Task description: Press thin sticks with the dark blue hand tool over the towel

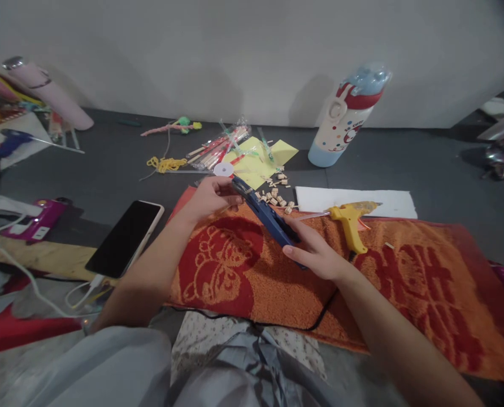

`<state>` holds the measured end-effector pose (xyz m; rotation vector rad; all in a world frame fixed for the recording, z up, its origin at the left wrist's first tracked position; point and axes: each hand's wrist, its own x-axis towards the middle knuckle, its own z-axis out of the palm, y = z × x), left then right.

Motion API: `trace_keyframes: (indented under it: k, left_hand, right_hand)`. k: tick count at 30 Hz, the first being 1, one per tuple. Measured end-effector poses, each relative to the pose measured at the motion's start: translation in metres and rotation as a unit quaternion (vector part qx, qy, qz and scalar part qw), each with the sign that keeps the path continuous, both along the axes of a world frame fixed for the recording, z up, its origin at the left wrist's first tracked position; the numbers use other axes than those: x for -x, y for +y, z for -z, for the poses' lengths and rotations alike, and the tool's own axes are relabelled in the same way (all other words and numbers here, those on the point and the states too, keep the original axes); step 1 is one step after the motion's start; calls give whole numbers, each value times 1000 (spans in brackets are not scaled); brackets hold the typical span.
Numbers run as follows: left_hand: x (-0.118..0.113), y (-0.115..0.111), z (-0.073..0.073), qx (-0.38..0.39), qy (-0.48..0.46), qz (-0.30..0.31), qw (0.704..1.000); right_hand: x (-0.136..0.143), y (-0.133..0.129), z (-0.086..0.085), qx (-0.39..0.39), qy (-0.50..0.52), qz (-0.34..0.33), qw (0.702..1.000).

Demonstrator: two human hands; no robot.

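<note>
At the near edge of the table (116, 175), the right hand (315, 252) grips a blue tool (266, 217), probably for steadiness; whether the left hand (213, 198) grips, I can't tell.

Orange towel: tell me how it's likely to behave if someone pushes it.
The orange towel would probably bunch and fold rather than stay flat, since it looks like soft, looped cloth. Its fuzzy pile suggests it isn't slippery. It might also drag the yellow glue gun, whose handle lies over it.
</note>
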<state>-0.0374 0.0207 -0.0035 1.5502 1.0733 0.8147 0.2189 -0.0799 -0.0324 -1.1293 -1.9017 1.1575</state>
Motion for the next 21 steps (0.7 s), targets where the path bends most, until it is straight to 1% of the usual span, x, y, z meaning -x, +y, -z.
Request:
trace_keyframes:
  k: [2, 4, 5, 7, 9, 10, 12, 15, 19, 21]
  left_hand:
    - [-3, -1, 4, -55, 56, -36, 996]
    - [-5, -3, 8, -158, 133, -65, 976]
    - [-5, -4, 9, -214, 174, -68, 959]
    - [-5, -6, 11, -303, 241, -53, 920]
    - [-4, -8, 10, -352, 273, -38, 894]
    - [-3, -9, 9, -364, 278, -36, 889]
    - [-3, -10, 6, -367, 270, -35, 890]
    - [-5, -13, 1, -339, 229, -35, 912]
    - [-7, -18, -3, -256, 160, -51, 952]
    - [-8, -21, -5, -213, 128, -57, 967]
  right_hand:
    - [2, 0, 1, -9, -9, 29, 999]
    - [3, 1, 2, -17, -23, 51, 998]
    - [3, 1, 2, -21, -26, 57, 998]
    - [3, 2, 3, -27, -25, 59, 998]
    - [2, 2, 3, -29, -21, 53, 998]
    - [2, 2, 3, -30, -20, 49, 998]
    - [2, 1, 3, -31, -20, 43, 998]
    - [1, 1, 2, -44, -25, 37, 998]
    - [0, 2, 0, -63, -41, 31, 997]
    - [0, 2, 0, -69, -45, 25, 996]
